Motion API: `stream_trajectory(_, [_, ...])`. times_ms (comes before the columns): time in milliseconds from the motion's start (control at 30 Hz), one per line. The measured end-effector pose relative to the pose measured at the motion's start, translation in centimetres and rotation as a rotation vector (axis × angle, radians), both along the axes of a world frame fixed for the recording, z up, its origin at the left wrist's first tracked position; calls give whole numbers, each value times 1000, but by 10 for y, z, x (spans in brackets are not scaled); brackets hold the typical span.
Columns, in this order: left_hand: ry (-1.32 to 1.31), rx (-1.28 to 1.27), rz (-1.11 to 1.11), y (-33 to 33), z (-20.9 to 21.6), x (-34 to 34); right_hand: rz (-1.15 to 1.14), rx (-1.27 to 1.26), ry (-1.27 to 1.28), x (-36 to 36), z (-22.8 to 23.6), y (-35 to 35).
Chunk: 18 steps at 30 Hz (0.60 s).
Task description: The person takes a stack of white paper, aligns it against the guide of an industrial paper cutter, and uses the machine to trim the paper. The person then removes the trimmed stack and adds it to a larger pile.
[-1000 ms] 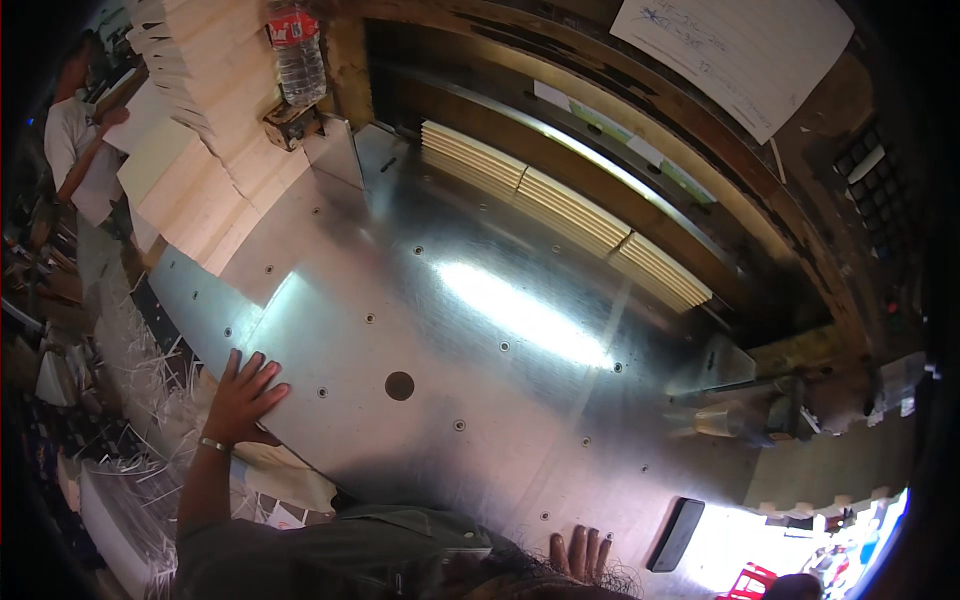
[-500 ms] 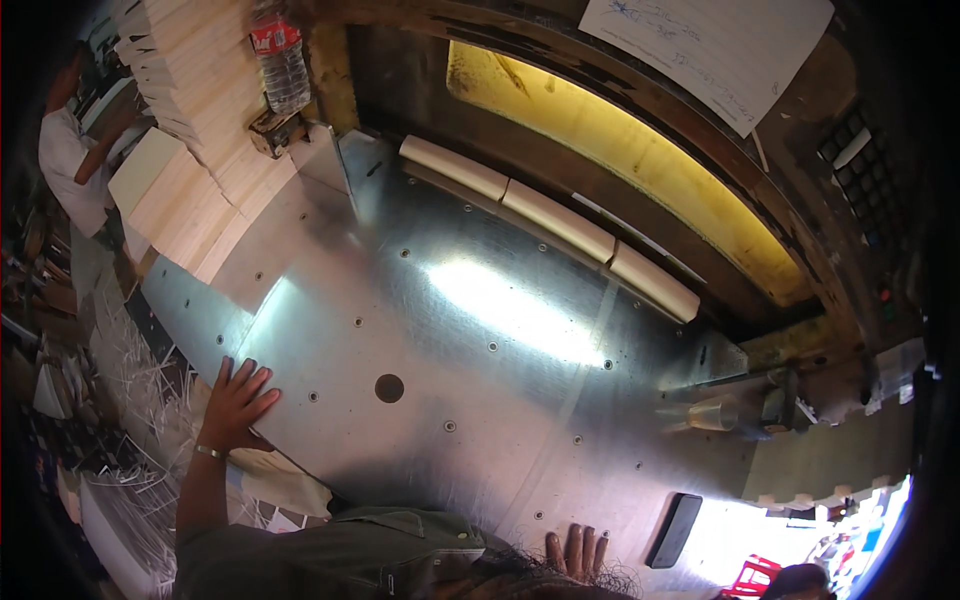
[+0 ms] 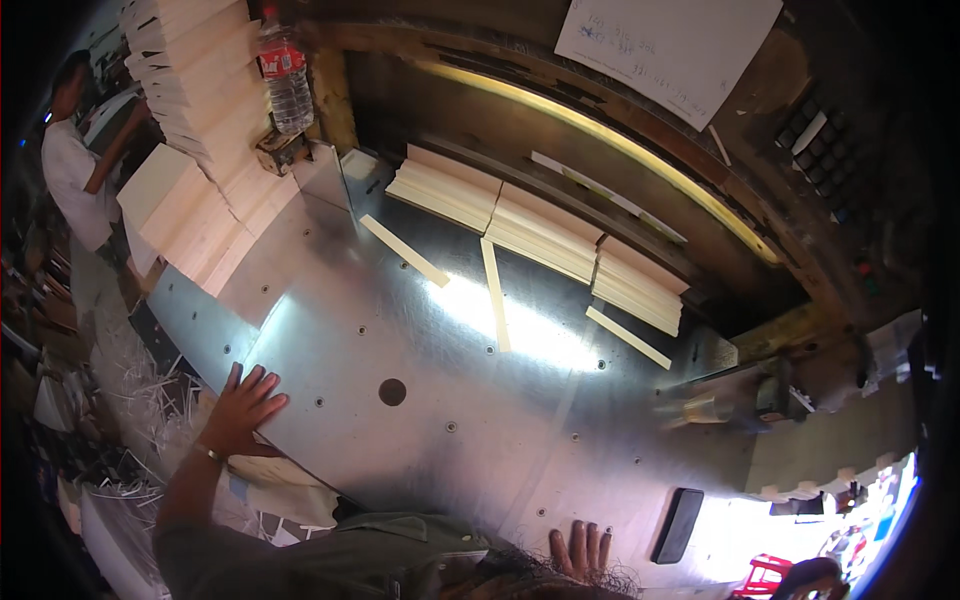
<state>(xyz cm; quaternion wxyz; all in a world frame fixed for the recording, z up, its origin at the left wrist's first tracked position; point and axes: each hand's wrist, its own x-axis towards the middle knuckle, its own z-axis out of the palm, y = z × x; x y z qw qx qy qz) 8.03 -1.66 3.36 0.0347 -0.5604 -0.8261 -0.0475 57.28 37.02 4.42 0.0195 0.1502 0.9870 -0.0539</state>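
On table edge (image 3: 200,330): both hands, flat.

The left hand (image 3: 243,408) lies flat, fingers spread, on the near edge of the shiny metal table (image 3: 420,340). The right hand (image 3: 580,548) rests open at the table's lower edge. Three cut paper stacks (image 3: 540,235) sit in a row at the back, with loose paper strips (image 3: 495,292) just before them.

A paper-cutting workshop: a steel machine tabletop (image 3: 420,400), stacks of cut sheets (image 3: 545,235), and paper offcuts (image 3: 130,385) on the floor.
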Motion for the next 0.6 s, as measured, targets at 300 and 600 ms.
stream_trajectory(300, [-193, -64, 280, 108, 19, -59, -43, 56, -14, -18, 13, 3])
stream_trajectory(600, [-151, 174, 696, 232, 3, -95, -79, -554, 390, -151, 26, 26])
